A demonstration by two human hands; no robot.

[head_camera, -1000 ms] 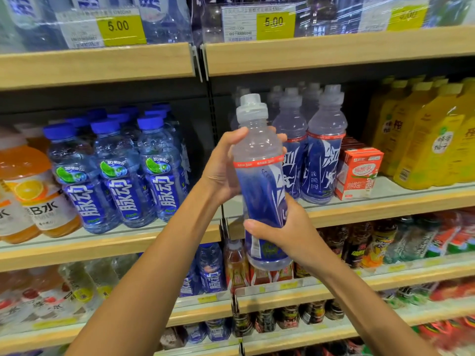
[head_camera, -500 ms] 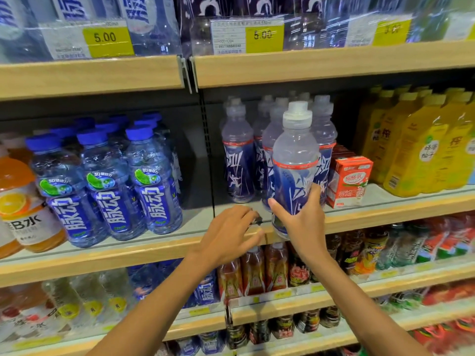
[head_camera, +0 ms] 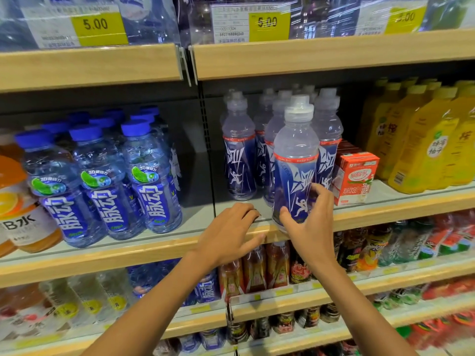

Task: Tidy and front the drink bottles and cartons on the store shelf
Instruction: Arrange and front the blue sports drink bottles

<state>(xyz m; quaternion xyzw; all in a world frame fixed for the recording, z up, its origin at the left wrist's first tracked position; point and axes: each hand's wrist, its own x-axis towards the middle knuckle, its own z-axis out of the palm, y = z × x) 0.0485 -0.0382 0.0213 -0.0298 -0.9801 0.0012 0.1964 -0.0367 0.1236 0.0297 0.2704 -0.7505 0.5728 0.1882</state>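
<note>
Lowered since a second ago, the bottle stands at the shelf front, gripped low by the right hand; left hand rests loosely beside. Near the edge, careless release may tip it.

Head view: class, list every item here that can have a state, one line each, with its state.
Front sports bottle: upright at the shelf edge, capped, held low down.
Right hand: fingers curled round that bottle.
Left hand: rests on the shelf edge, holding nothing.
Red carton: upright, turned at an angle.
Blue-capped bottles: upright, capped, labels forward.
Yellow bottles: upright, capped.
</note>
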